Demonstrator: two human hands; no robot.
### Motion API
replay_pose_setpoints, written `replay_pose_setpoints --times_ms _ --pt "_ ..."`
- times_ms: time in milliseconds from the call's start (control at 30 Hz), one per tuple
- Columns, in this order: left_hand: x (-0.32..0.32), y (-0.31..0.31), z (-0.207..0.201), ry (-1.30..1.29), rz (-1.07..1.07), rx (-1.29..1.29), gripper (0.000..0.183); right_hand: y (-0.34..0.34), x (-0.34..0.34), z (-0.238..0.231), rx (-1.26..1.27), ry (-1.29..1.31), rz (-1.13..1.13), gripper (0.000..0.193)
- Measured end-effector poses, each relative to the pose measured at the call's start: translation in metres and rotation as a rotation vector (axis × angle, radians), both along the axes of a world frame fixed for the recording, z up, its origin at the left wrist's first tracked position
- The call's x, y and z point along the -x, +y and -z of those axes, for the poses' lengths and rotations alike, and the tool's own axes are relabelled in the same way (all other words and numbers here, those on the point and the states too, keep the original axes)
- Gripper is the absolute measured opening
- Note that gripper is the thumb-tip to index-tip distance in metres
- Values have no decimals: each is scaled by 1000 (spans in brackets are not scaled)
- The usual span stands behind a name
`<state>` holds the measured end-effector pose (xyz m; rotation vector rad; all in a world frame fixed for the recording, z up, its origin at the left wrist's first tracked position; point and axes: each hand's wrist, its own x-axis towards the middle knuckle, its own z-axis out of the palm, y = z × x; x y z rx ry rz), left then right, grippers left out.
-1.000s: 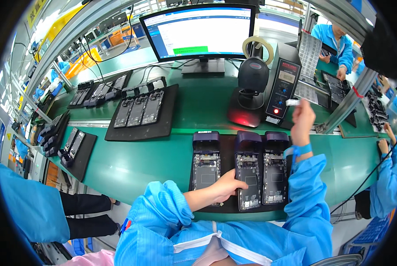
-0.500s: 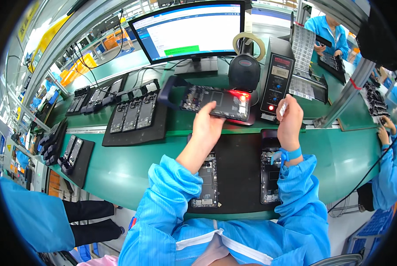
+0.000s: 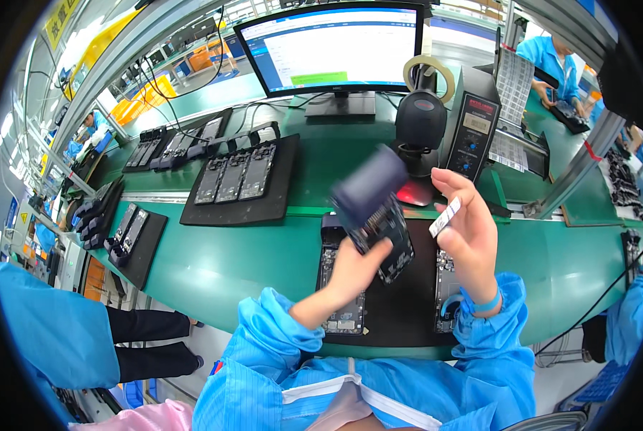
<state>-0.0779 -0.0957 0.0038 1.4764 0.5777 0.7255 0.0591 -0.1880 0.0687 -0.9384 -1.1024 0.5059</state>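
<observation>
Surface: green workbench (image 3: 192,251), smooth, lightly glossy, with a raised rear tier. Room: bright workshop with metal framing; one co-worker (image 3: 549,61) in blue at upper right. Rear tier: wide monitor (image 3: 328,54), screen lit; black scanner (image 3: 420,122), rounded head, red glow at its base; pale tape roll (image 3: 449,80), ring-shaped, behind the scanner head; boxy black control unit (image 3: 472,122); printed paper label sheet (image 3: 514,86). Left of centre: black pad (image 3: 282,194) bearing three phone units (image 3: 224,176) in a row. Before the person: flat matte black mat (image 3: 400,316), one opened unit at each side.

Held phone unit (image 3: 368,190): dark slab, circuit parts exposed, smooth dark-purple cover at its upper end; tilted, motion-blurred, raised above the mat between the two resting units. Left hand (image 3: 357,271): closed around its lower left side, thumb across the face. Right hand (image 3: 476,233): loosely curled, small white strip (image 3: 446,218) held between thumb and fingers, blue band at the wrist.
</observation>
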Motion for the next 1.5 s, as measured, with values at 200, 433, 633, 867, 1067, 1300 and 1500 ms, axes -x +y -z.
replay_pose_setpoints --times_ms 200,433,633,867,1067,1300,1500 --pt "13 -28 29 72 3 -191 22 -12 24 0 -2 68 -105 26" --pt "14 -31 31 60 -21 -334 24 -19 33 1 7 44 -43 21" --pt "19 -33 34 51 34 -336 30 -18 43 4 43 -60 64 28" --pt "22 -34 20 5 66 -160 32 -9 24 0 174 467 -124 18" --pt "31 -20 43 -51 298 408 32 -3 -13 -113 -227 -499 309 15" --pt "24 -19 47 36 262 384 42 121 -54 -312 -116 -1147 629 32" --pt "26 -14 55 37 274 395 42 186 -78 -336 378 -1363 680 32"
